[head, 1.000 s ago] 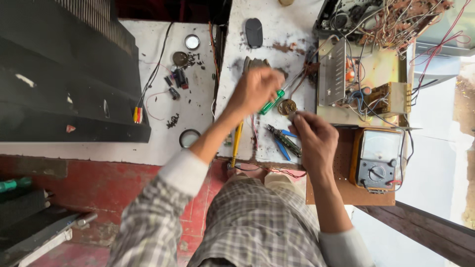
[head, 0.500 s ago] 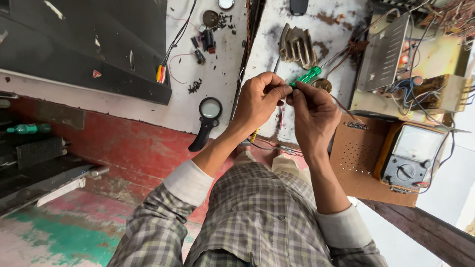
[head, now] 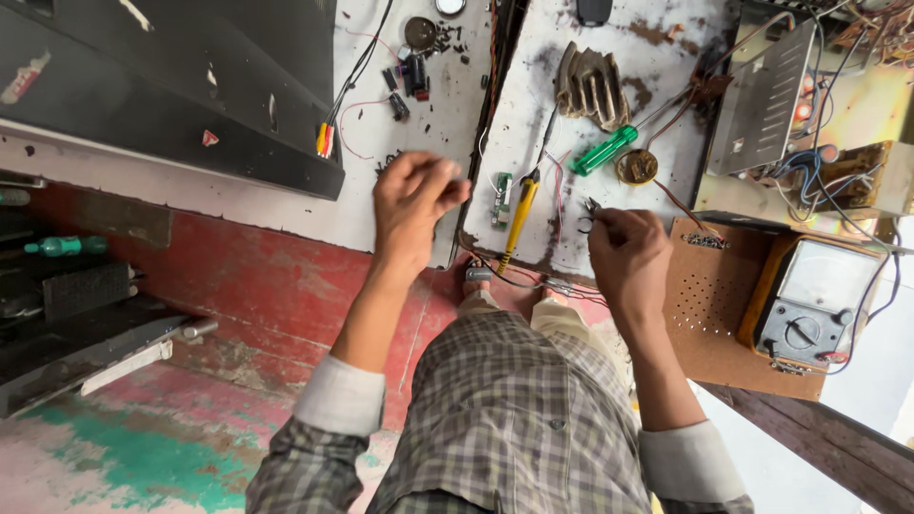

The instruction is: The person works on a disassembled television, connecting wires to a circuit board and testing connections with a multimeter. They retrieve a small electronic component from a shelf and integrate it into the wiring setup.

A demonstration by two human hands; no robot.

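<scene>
My right hand (head: pixel 625 255) pinched a small, light metal part (head: pixel 587 215), fragile-looking; left hand (head: pixel 411 205) fingers curled, empty.

Tiny dark metal part (head: pixel 587 215) pinched in right hand (head: pixel 628 255) too small to identify; left hand (head: pixel 411 205) fingertips blurred.

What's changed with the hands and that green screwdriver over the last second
The green screwdriver has been let go: the left hand held it a moment ago, and it now lies on the white board beside the round part. The hands have drawn apart; the left one hangs empty, fingers bunched. The right hand still pinches something small and dark. The meter and yellow tool stayed put.
</scene>
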